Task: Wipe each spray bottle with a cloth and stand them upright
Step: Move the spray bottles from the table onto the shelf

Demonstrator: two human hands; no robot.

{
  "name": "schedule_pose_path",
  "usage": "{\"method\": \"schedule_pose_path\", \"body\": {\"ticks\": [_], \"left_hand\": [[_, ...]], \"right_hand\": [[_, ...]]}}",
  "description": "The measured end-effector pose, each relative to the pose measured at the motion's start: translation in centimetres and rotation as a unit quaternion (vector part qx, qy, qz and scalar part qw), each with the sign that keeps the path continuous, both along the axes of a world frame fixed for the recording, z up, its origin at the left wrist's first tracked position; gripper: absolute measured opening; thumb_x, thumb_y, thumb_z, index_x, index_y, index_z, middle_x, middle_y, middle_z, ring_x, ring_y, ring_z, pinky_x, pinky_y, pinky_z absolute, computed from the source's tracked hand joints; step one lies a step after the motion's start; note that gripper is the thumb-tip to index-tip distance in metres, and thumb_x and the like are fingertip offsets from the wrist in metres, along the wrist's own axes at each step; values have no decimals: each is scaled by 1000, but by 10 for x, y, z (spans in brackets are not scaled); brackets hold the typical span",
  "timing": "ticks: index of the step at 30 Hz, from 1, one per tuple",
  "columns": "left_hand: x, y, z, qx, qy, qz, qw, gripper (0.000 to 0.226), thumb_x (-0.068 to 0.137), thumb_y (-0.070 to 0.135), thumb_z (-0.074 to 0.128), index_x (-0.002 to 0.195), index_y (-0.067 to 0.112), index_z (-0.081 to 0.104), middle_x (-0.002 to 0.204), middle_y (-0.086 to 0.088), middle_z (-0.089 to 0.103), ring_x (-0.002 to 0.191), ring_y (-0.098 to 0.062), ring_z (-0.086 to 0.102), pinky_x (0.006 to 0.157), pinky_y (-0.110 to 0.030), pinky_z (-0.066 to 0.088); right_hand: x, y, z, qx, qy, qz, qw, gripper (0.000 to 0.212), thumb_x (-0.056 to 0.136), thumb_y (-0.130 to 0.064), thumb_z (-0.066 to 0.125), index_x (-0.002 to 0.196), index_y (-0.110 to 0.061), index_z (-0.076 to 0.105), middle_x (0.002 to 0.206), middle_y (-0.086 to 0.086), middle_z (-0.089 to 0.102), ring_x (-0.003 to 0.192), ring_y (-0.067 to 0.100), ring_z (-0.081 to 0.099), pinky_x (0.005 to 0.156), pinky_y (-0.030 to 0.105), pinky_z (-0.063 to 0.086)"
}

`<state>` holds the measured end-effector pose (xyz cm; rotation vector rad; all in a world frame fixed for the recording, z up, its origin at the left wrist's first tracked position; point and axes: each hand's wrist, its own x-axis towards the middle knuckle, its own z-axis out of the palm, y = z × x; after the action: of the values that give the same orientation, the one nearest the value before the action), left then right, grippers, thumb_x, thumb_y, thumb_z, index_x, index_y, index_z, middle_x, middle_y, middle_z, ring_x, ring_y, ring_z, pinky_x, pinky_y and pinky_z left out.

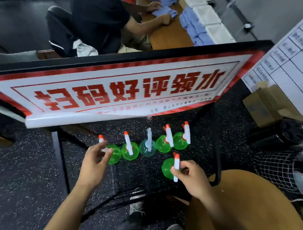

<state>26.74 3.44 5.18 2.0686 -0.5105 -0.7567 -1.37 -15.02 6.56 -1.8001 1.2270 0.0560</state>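
Note:
Several spray bottles stand upright on the dark speckled floor (26, 169). A back row runs from a green bottle (114, 154) on the left, past a second green one (130, 150) and a pale blue one (147, 147), to two more green ones (163, 143) (180, 140). My left hand (94, 162) pinches the white spray head of the leftmost bottle. In front of the row stands another green bottle (167, 168), and my right hand (191, 177) grips its white spray head. No cloth shows in either hand.
A red and white banner (113, 88) on a black frame leans just behind the bottles. A tan round seat (248, 211) sits at lower right, a cardboard box (266, 105) and black netting (276, 170) at right. Another person sits behind at a table with blue cloths (192, 28).

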Motion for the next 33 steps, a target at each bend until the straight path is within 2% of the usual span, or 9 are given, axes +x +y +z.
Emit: {"method": "schedule_pose_path", "body": {"ticks": [3,6,9,13,18,21,27,30,33], "left_hand": [[-21,-20,6,-15,12,-26,999,40,101,29,68,140,19,63,130,0,65,109,-7,66,88,-20,50],[-50,-43,8,-27,34,-83,996,37,101,29,68,137,21,64,126,4,65,107,-4,66,94,-25,54],[-83,-65,3,-29,54,-135,989,33,100,22,69,133,23,64,121,9,64,102,6,63,95,-10,48],[-121,-91,-16,-4,51,-185,981,37,101,24,70,136,16,65,124,0,64,113,-9,61,93,4,34],[-157,-117,-48,51,101,-236,965,43,106,24,63,147,14,57,139,-5,63,127,-17,60,106,-17,40],[-169,-131,-59,79,147,-276,947,53,109,24,55,160,20,39,137,6,57,97,-13,62,80,-20,47],[-180,-149,-78,93,176,-294,935,64,102,42,58,161,32,36,144,1,61,88,-28,72,70,-41,56],[-187,-153,-87,91,196,-287,933,64,102,34,59,161,31,35,131,-3,67,53,-9,56,46,-27,41],[-192,-155,-88,89,206,-285,932,61,97,35,57,156,35,41,118,-15,68,48,-2,46,48,-25,34]], "right_hand": [[-10,-13,-2,-19,21,-18,999,6,94,-40,75,94,-37,70,102,-6,60,90,12,61,80,30,47],[-16,-25,-9,-29,66,-15,997,21,98,-43,68,108,-26,73,109,-2,58,93,18,61,88,42,51],[-16,-33,-15,-33,93,-16,995,23,101,-42,63,110,-22,71,115,2,56,93,22,61,85,41,50],[-11,-43,-22,-55,146,-17,988,27,102,-41,62,117,-20,70,117,2,54,89,22,59,75,35,41],[-5,-54,-28,-73,185,-10,980,32,104,-42,58,120,-14,64,120,7,52,95,30,64,82,39,48],[-1,-58,-30,-75,193,-1,978,35,106,-41,53,120,-9,57,123,10,50,100,32,62,80,38,44],[5,-61,-29,-105,227,28,968,34,109,-36,48,126,-6,52,128,11,48,106,33,64,81,38,44],[5,-59,-28,-132,261,52,955,33,111,-31,42,132,-7,49,135,11,47,106,29,67,85,35,49],[4,-57,-27,-154,276,74,946,32,112,-29,39,136,-9,46,138,10,46,106,25,68,83,30,49]]}}
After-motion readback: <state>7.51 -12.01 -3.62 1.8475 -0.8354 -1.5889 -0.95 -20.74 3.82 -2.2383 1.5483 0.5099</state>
